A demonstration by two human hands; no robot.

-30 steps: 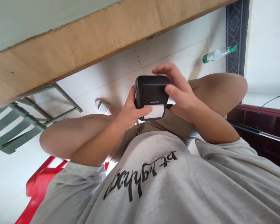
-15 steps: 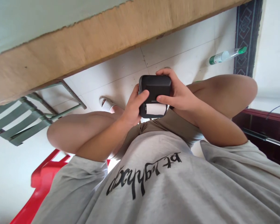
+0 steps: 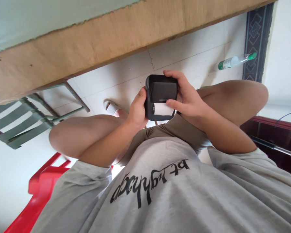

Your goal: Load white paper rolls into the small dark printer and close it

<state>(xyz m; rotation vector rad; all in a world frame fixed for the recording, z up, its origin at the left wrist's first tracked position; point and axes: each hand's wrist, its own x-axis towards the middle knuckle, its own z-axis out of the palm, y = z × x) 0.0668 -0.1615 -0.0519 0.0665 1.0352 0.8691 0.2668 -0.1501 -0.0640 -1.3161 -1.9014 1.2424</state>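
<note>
A small black box-shaped device (image 3: 164,91), which looks like a portable label printer, is held over my lap. A strip of white paper (image 3: 162,109) lies across its near part, with small lettering just above it. My left hand (image 3: 138,109) grips the left side, its thumb along the edge and its other fingers hidden. My right hand (image 3: 185,95) holds the right side. Its index finger reaches over the far top corner, and the thumb rests on the face beside the paper.
A wooden table edge (image 3: 92,45) runs across the top, beyond my hands. To the left stand a green folding stool (image 3: 38,113) and a red plastic chair (image 3: 46,178). A plastic bottle (image 3: 235,61) with a green cap lies on the tiled floor at the right.
My left thumb has moved off the printer's face to its left edge. My right thumb has slid slightly nearer the paper. The printer has tilted a little, showing its lettering more clearly.
</note>
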